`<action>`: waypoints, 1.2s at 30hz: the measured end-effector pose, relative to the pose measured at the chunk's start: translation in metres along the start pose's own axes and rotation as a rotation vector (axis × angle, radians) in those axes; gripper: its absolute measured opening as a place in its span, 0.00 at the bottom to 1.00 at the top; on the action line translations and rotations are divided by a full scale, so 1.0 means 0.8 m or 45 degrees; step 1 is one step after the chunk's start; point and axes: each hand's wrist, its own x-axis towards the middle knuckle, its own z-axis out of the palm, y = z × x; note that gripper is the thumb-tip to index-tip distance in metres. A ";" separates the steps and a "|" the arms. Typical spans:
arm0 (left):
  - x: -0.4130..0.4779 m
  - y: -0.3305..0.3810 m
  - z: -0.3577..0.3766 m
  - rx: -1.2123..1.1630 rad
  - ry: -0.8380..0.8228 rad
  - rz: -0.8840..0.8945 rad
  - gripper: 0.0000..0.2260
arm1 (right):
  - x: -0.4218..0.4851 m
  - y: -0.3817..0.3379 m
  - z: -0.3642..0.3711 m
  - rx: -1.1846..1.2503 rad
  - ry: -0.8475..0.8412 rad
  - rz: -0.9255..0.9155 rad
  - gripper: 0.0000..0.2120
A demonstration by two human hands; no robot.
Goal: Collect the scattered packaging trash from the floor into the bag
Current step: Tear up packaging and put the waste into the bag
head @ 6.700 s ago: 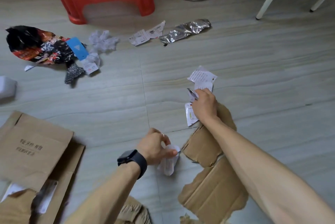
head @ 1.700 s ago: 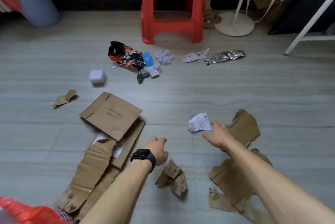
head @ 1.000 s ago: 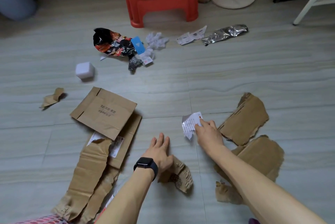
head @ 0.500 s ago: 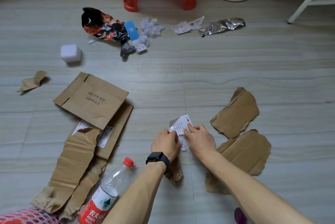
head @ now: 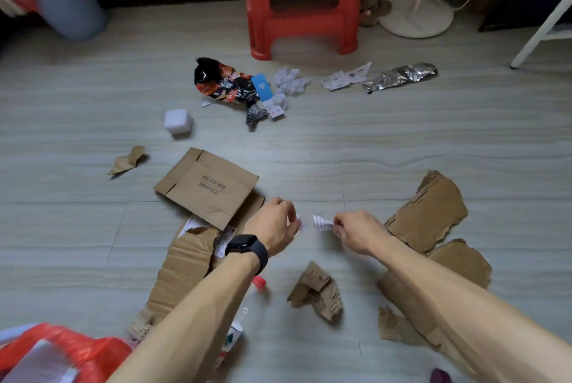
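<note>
You have white paper scraps [head: 322, 223], brown cardboard [head: 207, 187], a red bag [head: 77, 348], a red stool [head: 301, 11], a black-and-red wrapper [head: 223, 82], silver foil [head: 399, 76], a black watch [head: 247, 248] and a grey streaky floor [head: 402, 141].

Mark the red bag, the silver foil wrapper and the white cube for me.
red bag [head: 105, 350]: head view, its crumpled plastic wall.
silver foil wrapper [head: 399, 76]: head view, its middle.
white cube [head: 178, 121]: head view, its middle.
</note>
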 end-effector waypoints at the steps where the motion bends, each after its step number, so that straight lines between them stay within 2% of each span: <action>1: -0.011 -0.004 -0.026 0.000 0.025 -0.030 0.09 | -0.007 -0.017 -0.015 0.055 0.006 -0.032 0.11; 4: -0.069 -0.023 -0.098 -0.036 0.152 -0.135 0.07 | -0.034 -0.082 -0.067 0.122 0.053 -0.170 0.08; 9: -0.194 -0.072 -0.191 -0.002 0.301 -0.165 0.08 | -0.083 -0.211 -0.131 0.045 0.153 -0.460 0.06; 12: -0.285 -0.127 -0.227 -0.036 0.493 -0.316 0.08 | -0.121 -0.302 -0.146 -0.056 0.186 -0.665 0.06; 14: -0.355 -0.172 -0.233 -0.048 0.615 -0.463 0.06 | -0.155 -0.364 -0.138 -0.122 0.203 -0.818 0.10; 17: -0.439 -0.227 -0.215 -0.028 0.711 -0.640 0.09 | -0.197 -0.428 -0.111 -0.158 0.263 -1.006 0.16; 21: -0.505 -0.269 -0.166 -0.052 0.795 -0.745 0.11 | -0.235 -0.474 -0.052 -0.281 0.378 -1.334 0.19; 24: -0.525 -0.270 -0.124 -0.139 0.652 -0.713 0.27 | -0.248 -0.480 0.018 -0.370 0.331 -1.457 0.12; 26: -0.524 -0.264 -0.099 -0.108 0.506 -0.665 0.34 | -0.250 -0.471 0.061 -0.475 0.255 -1.378 0.11; 28: -0.521 -0.260 -0.082 0.024 0.335 -0.682 0.41 | -0.250 -0.467 0.097 -0.442 0.214 -1.289 0.13; 30: -0.521 -0.263 -0.065 0.144 0.176 -0.726 0.43 | -0.256 -0.467 0.115 -0.465 0.207 -1.229 0.15; 33: -0.526 -0.271 -0.048 0.263 0.119 -0.721 0.45 | -0.268 -0.477 0.117 -0.615 0.067 -1.153 0.24; 36: -0.514 -0.295 -0.025 0.269 0.006 -0.752 0.43 | -0.267 -0.487 0.114 -0.781 -0.010 -1.078 0.27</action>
